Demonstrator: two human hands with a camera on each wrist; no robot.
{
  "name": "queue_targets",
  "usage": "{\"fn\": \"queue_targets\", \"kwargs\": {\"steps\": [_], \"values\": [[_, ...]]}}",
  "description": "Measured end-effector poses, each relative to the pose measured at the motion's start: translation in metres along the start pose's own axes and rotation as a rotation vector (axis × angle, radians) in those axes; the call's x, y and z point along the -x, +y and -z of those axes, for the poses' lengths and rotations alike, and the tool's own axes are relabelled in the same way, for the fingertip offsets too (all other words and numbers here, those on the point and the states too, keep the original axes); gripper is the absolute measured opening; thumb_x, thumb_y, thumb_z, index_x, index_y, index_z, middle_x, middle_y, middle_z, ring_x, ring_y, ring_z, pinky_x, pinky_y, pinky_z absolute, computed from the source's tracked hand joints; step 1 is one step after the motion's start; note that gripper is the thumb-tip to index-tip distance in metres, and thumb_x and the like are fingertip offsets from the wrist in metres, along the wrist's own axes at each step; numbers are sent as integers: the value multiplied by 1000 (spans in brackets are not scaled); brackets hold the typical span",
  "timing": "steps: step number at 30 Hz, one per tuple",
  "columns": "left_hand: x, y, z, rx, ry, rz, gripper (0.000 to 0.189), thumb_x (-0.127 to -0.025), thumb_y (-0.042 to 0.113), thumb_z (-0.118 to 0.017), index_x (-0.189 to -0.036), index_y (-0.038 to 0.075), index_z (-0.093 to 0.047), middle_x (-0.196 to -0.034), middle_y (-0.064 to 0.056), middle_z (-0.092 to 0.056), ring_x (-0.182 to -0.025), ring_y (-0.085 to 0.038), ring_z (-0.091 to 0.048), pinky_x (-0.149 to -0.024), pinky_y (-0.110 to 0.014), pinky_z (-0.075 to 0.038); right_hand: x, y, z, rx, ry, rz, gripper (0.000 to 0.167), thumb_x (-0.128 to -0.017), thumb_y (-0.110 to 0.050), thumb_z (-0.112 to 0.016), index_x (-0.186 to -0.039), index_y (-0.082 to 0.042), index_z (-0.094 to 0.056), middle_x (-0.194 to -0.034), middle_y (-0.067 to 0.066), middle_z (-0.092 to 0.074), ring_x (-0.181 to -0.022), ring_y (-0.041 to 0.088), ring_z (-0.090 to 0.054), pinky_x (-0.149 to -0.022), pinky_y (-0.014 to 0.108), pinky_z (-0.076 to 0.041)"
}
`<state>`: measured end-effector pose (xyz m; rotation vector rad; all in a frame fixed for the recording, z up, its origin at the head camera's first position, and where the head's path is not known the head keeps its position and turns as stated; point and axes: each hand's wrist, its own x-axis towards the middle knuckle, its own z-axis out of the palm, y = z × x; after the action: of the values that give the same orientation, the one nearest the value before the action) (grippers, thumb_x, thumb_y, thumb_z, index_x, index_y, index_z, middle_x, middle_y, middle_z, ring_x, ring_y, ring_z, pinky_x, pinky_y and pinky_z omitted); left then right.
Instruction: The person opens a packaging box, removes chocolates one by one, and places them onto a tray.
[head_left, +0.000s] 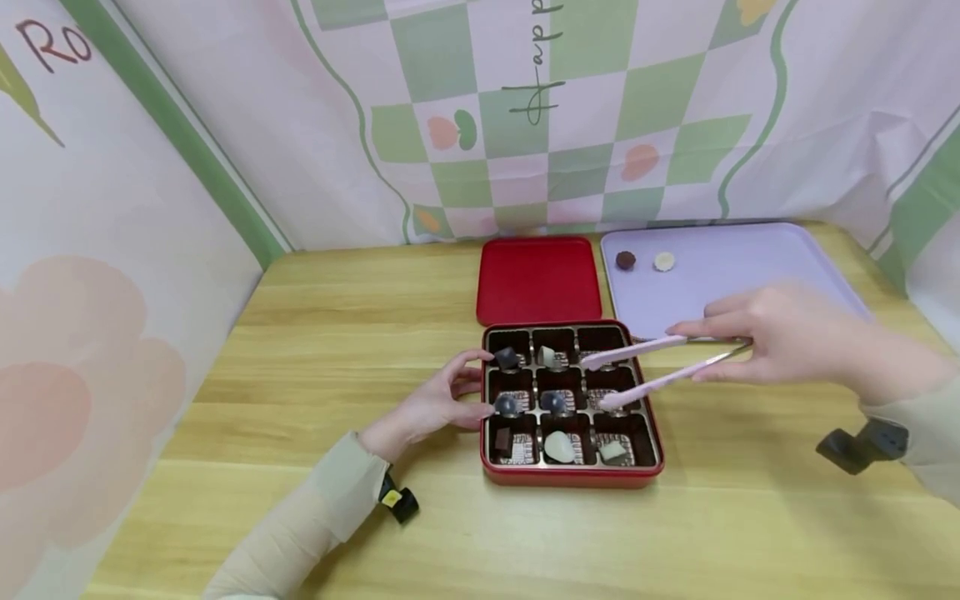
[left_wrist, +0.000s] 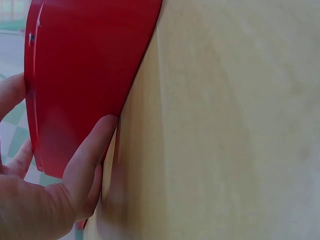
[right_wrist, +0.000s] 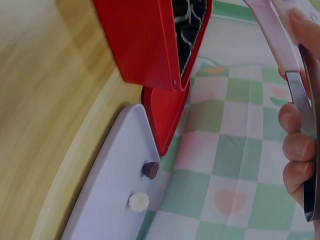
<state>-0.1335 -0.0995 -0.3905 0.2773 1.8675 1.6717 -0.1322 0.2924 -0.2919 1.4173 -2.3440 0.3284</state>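
Observation:
My right hand (head_left: 780, 333) grips kitchen tongs (head_left: 663, 381) with lilac tips and metal handles. The two tongs arms are spread apart, their tips over the right column of a red nine-compartment box (head_left: 573, 478). At the box's left side, my left hand (head_left: 431, 400) rests its thumb and fingertips against the wall and rim. Chocolates lie in the compartments: a dark cube (head_left: 507, 358) back left, a white piece (head_left: 548, 357) back middle, dark balls (head_left: 553, 402) in the middle row. Along the front are a brown block (head_left: 503, 440), a white rounded piece (head_left: 558, 447) and a pale square (head_left: 612, 451).
A lilac tray (head_left: 720, 292) stands at the back right, bearing a brown fluted chocolate (head_left: 626, 261) and a white one (head_left: 664, 262). The red lid (head_left: 538, 279) lies behind the box. A patterned cloth (head_left: 517, 158) hangs along the table's back edge.

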Motion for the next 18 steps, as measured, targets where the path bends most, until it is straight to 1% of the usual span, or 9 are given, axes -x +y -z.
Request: {"fn": "queue_targets", "kwargs": {"steps": [5, 6, 9, 11, 12, 16, 18], "values": [[-1, 1, 1, 11, -4, -4, 73, -81, -10, -64, -141, 19, -34, -141, -22, -33, -129, -37, -37, -81, -40, -59, -3, -7, 1, 46, -21, 66, 48, -77, -61, -66, -98, -20, -75, -72, -19, -55, -55, -11, -36, -41, 14, -36], [-2, 1, 2, 11, -4, -4, 73, -81, -10, -64, -141, 19, -34, -141, -22, -34, -129, -36, -38, -80, -40, -59, -3, -9, 1, 57, -26, 76, 47, -77, -62, -65, -97, -21, -75, -72, -18, -57, -55, -9, -40, -42, 15, -39], [-2, 0, 2, 10, -5, -2, 73, -81, -10, -64, -141, 18, -34, -140, -21, -34, -129, -36, -38, -80, -39, -59, -2, -12, 1, 88, -44, 94, 45, -75, -63, -66, -96, -24, -75, -74, -15, -63, -54, -4, -51, -43, 19, -45], [-2, 0, 2, 7, -3, -1, 72, -81, -10, -64, -141, 18, -35, -140, -21, -34, -128, -36, -38, -80, -39, -59, -1, -13, 1, 90, -54, 101, 43, -73, -62, -68, -94, -25, -75, -74, -15, -64, -54, -2, -53, -43, 20, -46], [-2, -1, 2, 6, -2, -1, 72, -81, -10, -64, -141, 18, -35, -140, -21, -34, -128, -36, -38, -80, -39, -59, -1, -14, 1, 90, -58, 102, 43, -73, -62, -68, -94, -25, -75, -73, -16, -63, -54, -3, -53, -44, 19, -46], [-1, -1, 1, 2, -1, -2, 72, -81, -10, -64, -141, 18, -35, -140, -21, -34, -128, -36, -38, -80, -39, -59, 0, -16, 2, 66, -72, 111, 41, -73, -60, -70, -94, -25, -75, -70, -19, -57, -53, -8, -45, -42, 16, -42], [-1, -1, 1, 3, 0, -3, 73, -81, -10, -64, -141, 17, -35, -140, -22, -35, -128, -36, -38, -80, -39, -59, 0, -17, 2, 63, -82, 115, 41, -73, -59, -70, -95, -25, -75, -70, -20, -56, -53, -8, -44, -42, 16, -42]]}}
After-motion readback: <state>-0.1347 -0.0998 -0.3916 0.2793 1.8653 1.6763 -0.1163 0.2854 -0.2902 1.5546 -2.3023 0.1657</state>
